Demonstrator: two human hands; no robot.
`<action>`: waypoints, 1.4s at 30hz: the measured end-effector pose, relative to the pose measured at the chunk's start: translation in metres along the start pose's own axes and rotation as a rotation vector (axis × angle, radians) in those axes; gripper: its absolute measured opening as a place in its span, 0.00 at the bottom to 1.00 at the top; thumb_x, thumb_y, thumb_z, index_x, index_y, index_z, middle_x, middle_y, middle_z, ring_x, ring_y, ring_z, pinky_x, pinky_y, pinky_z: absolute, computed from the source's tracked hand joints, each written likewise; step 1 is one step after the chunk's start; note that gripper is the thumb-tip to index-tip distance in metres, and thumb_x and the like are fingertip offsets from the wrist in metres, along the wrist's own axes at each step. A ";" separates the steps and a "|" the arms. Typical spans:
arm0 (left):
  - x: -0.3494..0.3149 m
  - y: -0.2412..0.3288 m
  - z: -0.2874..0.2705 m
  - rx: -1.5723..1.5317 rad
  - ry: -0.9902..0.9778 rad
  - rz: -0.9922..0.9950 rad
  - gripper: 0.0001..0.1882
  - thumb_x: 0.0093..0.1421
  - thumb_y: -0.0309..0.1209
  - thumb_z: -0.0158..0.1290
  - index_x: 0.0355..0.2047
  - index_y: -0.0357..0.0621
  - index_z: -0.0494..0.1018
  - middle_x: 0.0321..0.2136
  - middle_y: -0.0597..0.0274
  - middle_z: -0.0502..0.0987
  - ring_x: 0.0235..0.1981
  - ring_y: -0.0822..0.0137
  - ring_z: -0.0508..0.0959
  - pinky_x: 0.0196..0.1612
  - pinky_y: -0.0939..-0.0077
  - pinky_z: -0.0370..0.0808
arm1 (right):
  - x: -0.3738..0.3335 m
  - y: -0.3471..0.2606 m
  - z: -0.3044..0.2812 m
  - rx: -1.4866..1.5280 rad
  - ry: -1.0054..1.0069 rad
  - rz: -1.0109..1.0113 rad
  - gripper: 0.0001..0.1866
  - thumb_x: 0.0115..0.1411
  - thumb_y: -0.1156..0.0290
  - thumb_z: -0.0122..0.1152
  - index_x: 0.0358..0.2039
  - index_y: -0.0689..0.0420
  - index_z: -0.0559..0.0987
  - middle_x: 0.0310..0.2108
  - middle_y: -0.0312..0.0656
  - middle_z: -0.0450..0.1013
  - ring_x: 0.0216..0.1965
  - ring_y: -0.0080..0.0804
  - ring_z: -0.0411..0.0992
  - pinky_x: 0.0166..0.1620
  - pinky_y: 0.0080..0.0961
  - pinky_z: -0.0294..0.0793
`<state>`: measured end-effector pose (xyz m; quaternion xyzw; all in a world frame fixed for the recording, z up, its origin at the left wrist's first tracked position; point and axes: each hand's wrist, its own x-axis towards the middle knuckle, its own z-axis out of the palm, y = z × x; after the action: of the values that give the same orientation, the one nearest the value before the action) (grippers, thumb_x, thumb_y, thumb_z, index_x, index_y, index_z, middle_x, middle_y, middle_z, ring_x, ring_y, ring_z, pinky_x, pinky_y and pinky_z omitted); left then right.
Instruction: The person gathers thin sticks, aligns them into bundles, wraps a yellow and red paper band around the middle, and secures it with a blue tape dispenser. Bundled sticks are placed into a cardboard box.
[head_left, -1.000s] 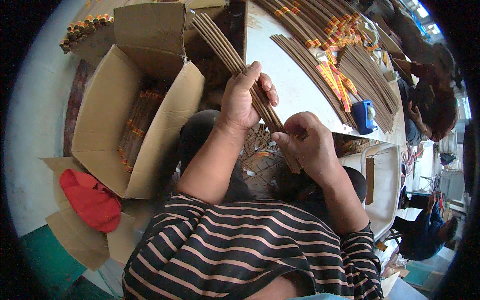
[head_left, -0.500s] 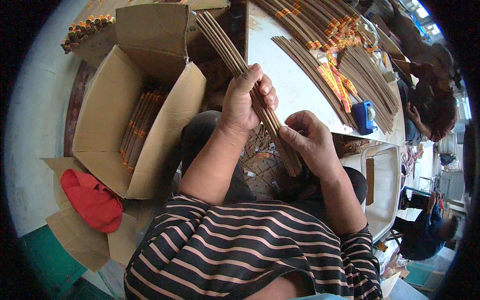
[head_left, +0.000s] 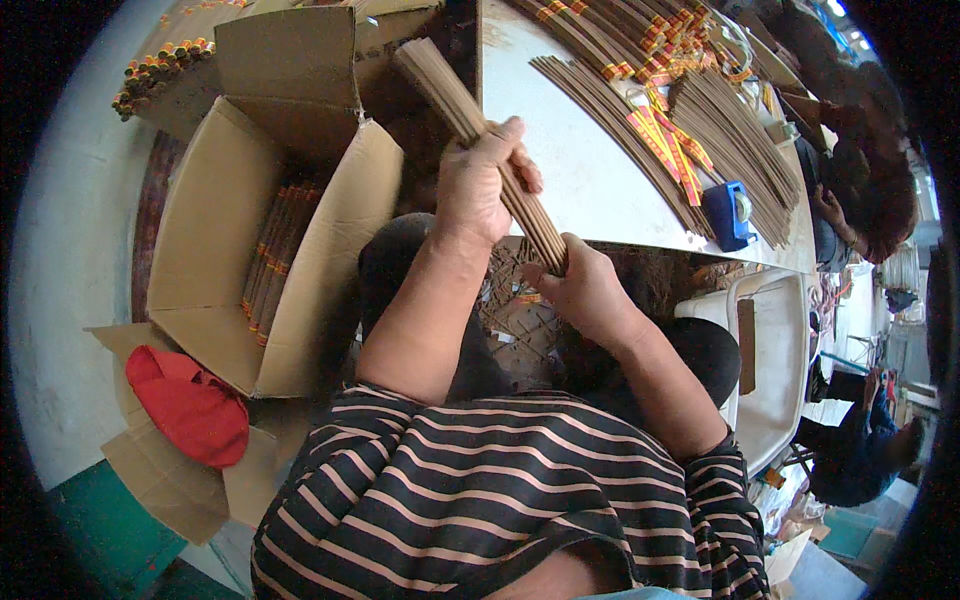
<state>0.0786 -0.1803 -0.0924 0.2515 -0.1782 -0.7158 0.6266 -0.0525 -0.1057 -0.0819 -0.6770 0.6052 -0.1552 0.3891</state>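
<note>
A bundle of thin brown incense sticks [head_left: 537, 218] slants across my lap, its far end smeared by motion. My left hand [head_left: 484, 185] is wrapped around the middle of it. At the near end my right hand [head_left: 580, 290] closes about the stick ends, its palm side partly hidden. On the white table [head_left: 560, 170] to the right lie loose incense sticks [head_left: 735, 140], red and yellow paper bands [head_left: 668, 150] and a blue tape dispenser [head_left: 730, 215].
An open cardboard box [head_left: 215, 220] on the left contains banded incense bundles [head_left: 280, 255]. A red cloth [head_left: 190, 405] lies beside it on a cardboard flap. More banded bundles [head_left: 600, 40] sit at the table's far side. A white tub [head_left: 775, 370] stands right; another person [head_left: 865, 180] is beyond.
My right hand has moved left and up to the bundle's lower end, and its fingers have closed there. The sticks' ends no longer reach as far down past my hands.
</note>
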 end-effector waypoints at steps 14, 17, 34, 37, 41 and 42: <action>0.000 -0.003 -0.002 -0.045 0.046 -0.106 0.16 0.55 0.39 0.54 0.17 0.50 0.62 0.12 0.72 0.61 0.12 0.75 0.63 0.15 0.81 0.60 | -0.011 -0.001 0.000 0.390 -0.192 0.109 0.09 0.54 0.70 0.57 0.28 0.61 0.68 0.14 0.37 0.66 0.11 0.21 0.63 0.14 0.16 0.60; 0.002 0.002 -0.003 -0.246 -0.228 -0.186 0.15 0.55 0.39 0.54 0.18 0.50 0.62 0.12 0.72 0.61 0.12 0.76 0.62 0.15 0.81 0.60 | -0.019 -0.008 -0.016 0.798 -0.461 0.292 0.10 0.54 0.70 0.57 0.29 0.61 0.67 0.13 0.34 0.64 0.09 0.20 0.61 0.13 0.17 0.58; -0.002 0.008 0.006 -0.049 -0.076 -0.122 0.18 0.55 0.38 0.54 0.14 0.51 0.60 0.10 0.72 0.60 0.10 0.75 0.62 0.16 0.78 0.61 | -0.020 0.007 0.003 0.195 -0.089 0.033 0.11 0.55 0.67 0.57 0.28 0.61 0.68 0.16 0.37 0.67 0.13 0.25 0.66 0.18 0.21 0.65; -0.005 0.009 0.006 -0.123 -0.193 -0.142 0.18 0.55 0.37 0.54 0.13 0.51 0.60 0.10 0.72 0.60 0.10 0.75 0.62 0.16 0.79 0.61 | -0.020 -0.009 -0.014 0.639 -0.423 0.229 0.11 0.55 0.67 0.57 0.28 0.61 0.67 0.14 0.36 0.66 0.12 0.23 0.64 0.16 0.19 0.63; -0.010 0.008 0.016 0.030 0.002 -0.040 0.18 0.56 0.37 0.52 0.13 0.52 0.60 0.10 0.73 0.60 0.10 0.77 0.62 0.16 0.80 0.61 | -0.020 -0.012 -0.004 0.341 -0.154 0.127 0.09 0.54 0.70 0.58 0.29 0.61 0.69 0.12 0.35 0.65 0.11 0.20 0.62 0.15 0.16 0.60; -0.010 0.007 0.016 0.035 0.021 -0.038 0.17 0.56 0.37 0.52 0.14 0.51 0.61 0.10 0.73 0.60 0.11 0.77 0.61 0.16 0.81 0.61 | -0.018 0.001 0.006 0.136 0.001 0.021 0.09 0.55 0.70 0.57 0.28 0.61 0.69 0.12 0.35 0.64 0.10 0.20 0.61 0.14 0.17 0.59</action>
<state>0.0752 -0.1724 -0.0740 0.2735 -0.1793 -0.7217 0.6101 -0.0524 -0.0867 -0.0818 -0.6423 0.6005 -0.1921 0.4358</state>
